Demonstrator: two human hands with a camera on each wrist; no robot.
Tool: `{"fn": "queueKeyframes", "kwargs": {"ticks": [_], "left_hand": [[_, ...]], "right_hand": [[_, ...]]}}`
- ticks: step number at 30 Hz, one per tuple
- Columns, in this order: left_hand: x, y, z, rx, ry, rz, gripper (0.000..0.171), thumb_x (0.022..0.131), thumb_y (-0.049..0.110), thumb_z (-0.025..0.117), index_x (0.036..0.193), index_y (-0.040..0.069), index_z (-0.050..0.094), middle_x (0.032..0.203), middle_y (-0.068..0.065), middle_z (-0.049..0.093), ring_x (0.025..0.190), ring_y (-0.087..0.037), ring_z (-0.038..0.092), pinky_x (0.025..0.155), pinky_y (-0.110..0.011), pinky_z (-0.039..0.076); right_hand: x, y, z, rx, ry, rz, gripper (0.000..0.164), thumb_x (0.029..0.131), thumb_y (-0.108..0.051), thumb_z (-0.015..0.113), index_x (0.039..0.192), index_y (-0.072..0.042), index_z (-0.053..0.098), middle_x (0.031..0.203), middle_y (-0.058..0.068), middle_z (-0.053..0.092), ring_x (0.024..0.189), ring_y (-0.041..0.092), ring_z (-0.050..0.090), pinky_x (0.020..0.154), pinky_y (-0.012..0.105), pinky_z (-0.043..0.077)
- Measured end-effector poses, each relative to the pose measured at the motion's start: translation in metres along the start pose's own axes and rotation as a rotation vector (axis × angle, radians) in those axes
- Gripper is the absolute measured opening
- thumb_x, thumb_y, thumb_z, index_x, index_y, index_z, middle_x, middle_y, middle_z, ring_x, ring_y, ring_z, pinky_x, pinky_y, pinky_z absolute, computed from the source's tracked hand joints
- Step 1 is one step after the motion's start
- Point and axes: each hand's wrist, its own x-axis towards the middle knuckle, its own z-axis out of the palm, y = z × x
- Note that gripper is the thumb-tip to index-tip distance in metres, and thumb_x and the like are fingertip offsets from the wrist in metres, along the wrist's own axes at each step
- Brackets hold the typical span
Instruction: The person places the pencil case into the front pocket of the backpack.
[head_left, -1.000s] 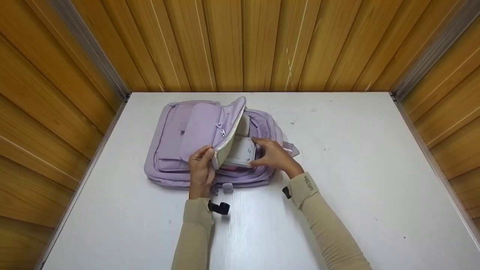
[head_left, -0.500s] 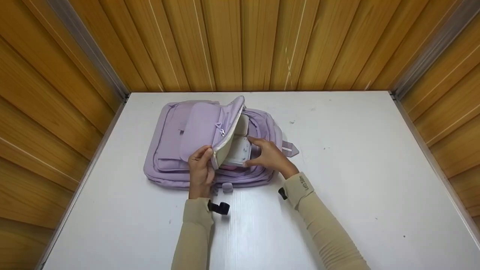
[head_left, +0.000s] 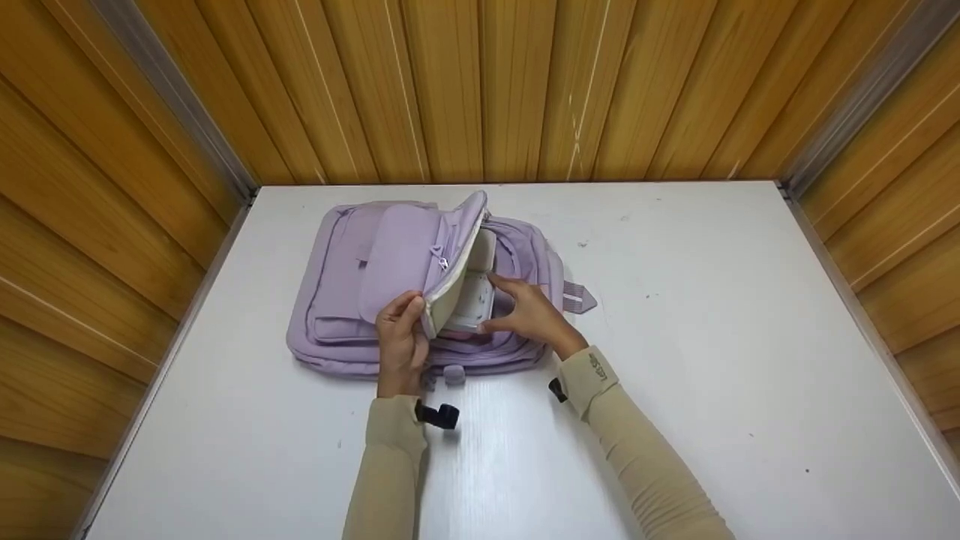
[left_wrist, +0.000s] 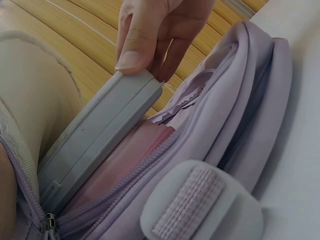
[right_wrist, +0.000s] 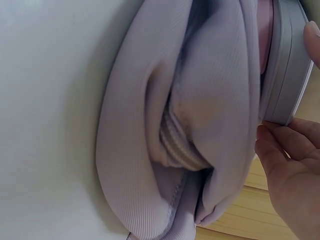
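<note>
A lilac backpack (head_left: 341, 270) lies on the white table with its front compartment unzipped. My left hand (head_left: 403, 337) pinches the edge of the raised front flap (head_left: 401, 262). My right hand (head_left: 531, 313) holds a flat grey-white box (head_left: 472, 301) by its right end, thumb on one side and fingers on the other. The far end of that box sits inside the compartment, hidden behind the flap. In the left wrist view, a pink item (left_wrist: 117, 162) lies under the grey box (left_wrist: 105, 130). Behind the box in the head view is a rounded whitish item (head_left: 482, 251), partly covered.
The white table (head_left: 712, 337) extends around the backpack. Wood-patterned panels (head_left: 517, 90) stand along its back and both sides. A strap end (head_left: 579, 298) sticks out to the right of the backpack, and a buckle (head_left: 454, 375) lies at its near edge.
My right hand has moved left, and the grey-white box has slid a little further into the compartment. My left hand keeps the flap raised in nearly the same place.
</note>
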Motion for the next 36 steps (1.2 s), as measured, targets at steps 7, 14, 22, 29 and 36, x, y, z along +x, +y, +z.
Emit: {"fn": "queueKeyframes", "kwargs": {"ticks": [7,14,22,29,36], "left_hand": [[0.0003,-0.001,-0.0009,-0.015,0.012,-0.014,0.01,0.072,0.005,0.081,0.08,0.007,0.075,0.072,-0.001,0.071,0.065,-0.006,0.064,0.063,-0.015,0.053],[-0.0012,-0.0009,-0.0009,-0.008,0.014,-0.007,0.01,0.073,0.005,0.081,0.08,0.007,0.074,0.072,-0.001,0.071,0.065,-0.006,0.064,0.063,-0.015,0.053],[0.0011,-0.0004,-0.0012,-0.001,0.005,-0.005,0.011,0.073,0.005,0.082,0.081,0.007,0.075,0.073,-0.001,0.072,0.066,-0.007,0.065,0.064,-0.016,0.054],[0.0017,0.002,0.002,0.048,-0.003,0.0,0.01,0.077,0.001,0.078,0.081,0.009,0.075,0.076,0.001,0.072,0.068,-0.007,0.064,0.065,-0.017,0.054],[0.0043,0.0061,0.0028,0.099,-0.042,-0.026,0.015,0.082,-0.006,0.07,0.082,0.008,0.075,0.078,0.001,0.072,0.07,-0.007,0.064,0.065,-0.017,0.053]], "right_hand": [[0.0015,-0.0024,0.0059,0.014,0.015,0.008,0.094,0.066,-0.028,0.088,0.145,-0.009,0.039,0.148,0.013,0.043,0.137,0.032,0.039,0.115,0.043,0.03],[0.0005,-0.0029,0.0091,0.012,0.013,0.034,0.096,0.067,-0.029,0.087,0.146,-0.012,0.037,0.148,0.013,0.041,0.137,0.032,0.039,0.115,0.043,0.031],[-0.0008,-0.0028,0.0086,-0.009,-0.007,-0.004,0.095,0.071,-0.031,0.084,0.149,-0.012,0.032,0.152,0.012,0.036,0.14,0.032,0.035,0.116,0.042,0.028],[-0.0009,-0.004,0.0054,-0.041,-0.047,-0.075,0.093,0.077,-0.03,0.08,0.149,-0.004,0.027,0.155,0.016,0.03,0.143,0.031,0.03,0.118,0.042,0.024],[-0.0028,-0.0068,0.0005,-0.095,-0.08,-0.128,0.088,0.083,-0.03,0.075,0.149,0.001,0.025,0.155,0.017,0.029,0.143,0.03,0.029,0.119,0.04,0.024]]}}
